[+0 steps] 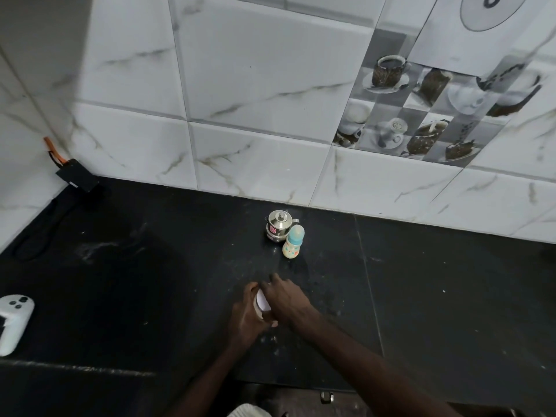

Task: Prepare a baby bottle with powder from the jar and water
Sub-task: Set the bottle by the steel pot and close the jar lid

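Note:
A small jar with a white lid (262, 303) stands on the black counter (150, 281) near the front edge, mostly hidden by my hands. My left hand (245, 316) wraps around its body from the left. My right hand (284, 297) lies over the lid from the right, fingers curled on it. Farther back stands a baby bottle (292, 242) with a blue cap and a pale patterned body, upright. Just behind it, to the left, sits a small steel pot with a knobbed lid (278, 225). Both are apart from my hands.
A white controller-like device (13, 322) lies at the counter's left edge. A black box with an orange cable (77, 176) leans in the back left corner, its cord trailing along the counter. Marble-look wall tiles (270, 100) rise behind the counter.

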The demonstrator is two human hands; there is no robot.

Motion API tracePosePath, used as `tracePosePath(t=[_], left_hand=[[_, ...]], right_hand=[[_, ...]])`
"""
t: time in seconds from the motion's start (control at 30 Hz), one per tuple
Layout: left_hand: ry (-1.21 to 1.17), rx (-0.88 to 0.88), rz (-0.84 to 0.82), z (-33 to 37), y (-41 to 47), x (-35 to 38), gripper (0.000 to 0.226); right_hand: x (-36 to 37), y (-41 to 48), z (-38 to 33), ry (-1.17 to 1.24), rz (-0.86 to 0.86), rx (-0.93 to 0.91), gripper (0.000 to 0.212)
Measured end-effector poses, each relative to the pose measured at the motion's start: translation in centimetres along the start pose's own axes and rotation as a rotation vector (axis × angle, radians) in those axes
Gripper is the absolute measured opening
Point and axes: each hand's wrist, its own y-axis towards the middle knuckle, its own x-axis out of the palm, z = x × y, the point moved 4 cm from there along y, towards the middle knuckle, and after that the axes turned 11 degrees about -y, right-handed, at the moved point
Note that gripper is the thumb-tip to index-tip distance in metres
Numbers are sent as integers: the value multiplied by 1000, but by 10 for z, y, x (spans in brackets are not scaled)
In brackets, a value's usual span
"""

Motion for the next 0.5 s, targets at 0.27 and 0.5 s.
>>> tracePosePath(t=[0.27,0.5], left_hand=[[-35,3,37,1,-1,0,116],[-85,48,42,-5,-2,-4,114]], right_hand=[[-2,5,11,-89,-32,-235,84],[6,8,14,-98,1,-355,80]])
